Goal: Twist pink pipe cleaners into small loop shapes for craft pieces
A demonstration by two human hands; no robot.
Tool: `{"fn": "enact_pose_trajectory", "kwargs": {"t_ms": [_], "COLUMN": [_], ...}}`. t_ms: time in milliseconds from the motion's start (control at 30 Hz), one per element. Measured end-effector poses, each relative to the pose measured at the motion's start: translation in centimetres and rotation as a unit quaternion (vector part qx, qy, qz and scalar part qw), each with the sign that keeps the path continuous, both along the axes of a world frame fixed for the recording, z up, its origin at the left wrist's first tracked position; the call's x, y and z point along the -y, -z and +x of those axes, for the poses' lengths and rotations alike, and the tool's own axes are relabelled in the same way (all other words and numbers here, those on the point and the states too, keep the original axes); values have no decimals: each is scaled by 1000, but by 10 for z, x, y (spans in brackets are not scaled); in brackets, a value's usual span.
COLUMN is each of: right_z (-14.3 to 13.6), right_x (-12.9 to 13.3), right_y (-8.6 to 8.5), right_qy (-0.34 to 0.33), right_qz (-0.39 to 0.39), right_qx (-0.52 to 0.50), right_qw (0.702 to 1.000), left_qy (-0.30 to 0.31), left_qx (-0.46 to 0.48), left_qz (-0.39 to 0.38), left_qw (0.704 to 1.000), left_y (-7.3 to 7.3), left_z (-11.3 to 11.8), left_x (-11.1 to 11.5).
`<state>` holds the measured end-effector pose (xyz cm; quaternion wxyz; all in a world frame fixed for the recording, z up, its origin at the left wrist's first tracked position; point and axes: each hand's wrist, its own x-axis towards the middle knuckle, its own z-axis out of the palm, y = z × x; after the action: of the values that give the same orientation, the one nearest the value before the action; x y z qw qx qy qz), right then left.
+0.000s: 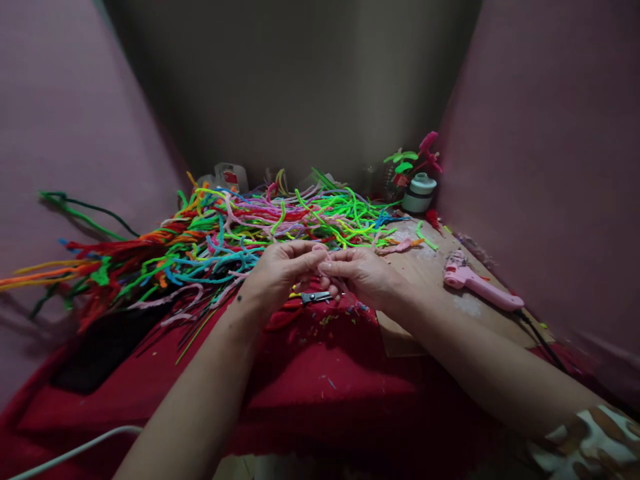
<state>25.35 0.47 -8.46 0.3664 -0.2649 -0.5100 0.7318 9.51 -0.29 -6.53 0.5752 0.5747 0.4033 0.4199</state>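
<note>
The pink fuzzy piece (321, 249), near the scissors (317, 297) and pinched in the fingertips of both left hand (274, 272) and right hand (371, 272), likely wants a light, even grip.

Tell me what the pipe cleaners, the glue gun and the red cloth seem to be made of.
Pipe cleaners: fuzzy synthetic fibre, matte and bright, probably over wire, since they hold bends.
Glue gun: smooth pink plastic, by its even moulded look.
Red cloth: woven fabric, perhaps, judging by its soft drape.
</note>
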Motion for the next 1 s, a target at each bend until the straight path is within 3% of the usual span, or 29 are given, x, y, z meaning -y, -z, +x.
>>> {"fn": "enact_pose_trajectory", "kwargs": {"t_ms": [67, 200, 400, 500, 567, 733, 1000], "right_z": [0, -1, -10, -14, -16, -21, -24], "right_x": [-1, 2, 10, 14, 16, 20, 19], "right_y": [1, -1, 2, 6, 7, 8, 15], "right_qy": [-2, -1, 74, 126, 145, 143, 174], "right_qz": [3, 28, 74, 131, 129, 71, 148], "right_qx": [-6, 24, 103, 151, 141, 69, 97], "right_qw": [1000, 999, 989, 972, 971, 985, 969], "left_qy": [-4, -92, -201, -213, -214, -208, -193], "left_qx": [18, 44, 93, 92, 97, 114, 117], "left_qz": [-6, 31, 30, 25, 21, 14, 19], "left_qw": [1000, 994, 975, 972, 972, 971, 974], "left_y": [3, 8, 7, 5, 5, 7, 8], "left_z": [0, 6, 21, 25, 25, 25, 25], "left_x": [-2, -1, 7, 8, 8, 3, 2]}}
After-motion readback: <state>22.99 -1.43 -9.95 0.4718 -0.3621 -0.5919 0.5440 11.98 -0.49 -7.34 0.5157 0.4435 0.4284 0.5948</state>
